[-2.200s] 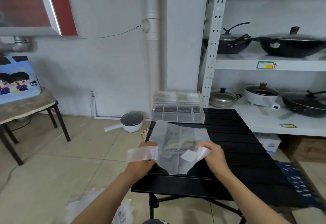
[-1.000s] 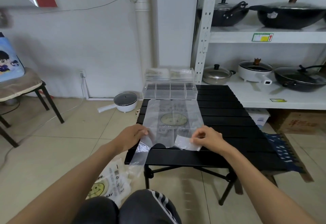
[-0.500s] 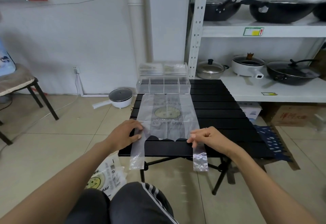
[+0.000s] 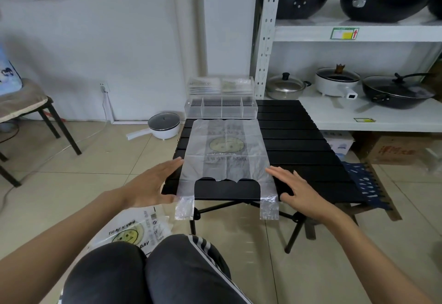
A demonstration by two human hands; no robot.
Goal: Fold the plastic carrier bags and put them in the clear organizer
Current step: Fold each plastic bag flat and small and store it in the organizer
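A translucent plastic carrier bag (image 4: 224,150) with a yellow smiley print lies flat on the black slatted table (image 4: 299,145). Its two handles hang over the near table edge. My left hand (image 4: 153,184) is flat with straight fingers at the bag's left edge. On the other side my right hand (image 4: 294,186) lies flat on the table at the bag's right edge. Neither hand holds anything. The clear organizer (image 4: 221,105), with several compartments, stands at the far end of the table just beyond the bag.
More smiley carrier bags (image 4: 134,229) lie on the tiled floor by my left knee. A white metal shelf (image 4: 358,112) with pots and pans stands to the right. A small white pot (image 4: 163,125) sits on the floor left of the table; a chair (image 4: 28,102) stands far left.
Both hands have let go of the bag's handles, which now hang over the table edge. The hands have opened and moved out to the bag's side edges. The bag now lies flat.
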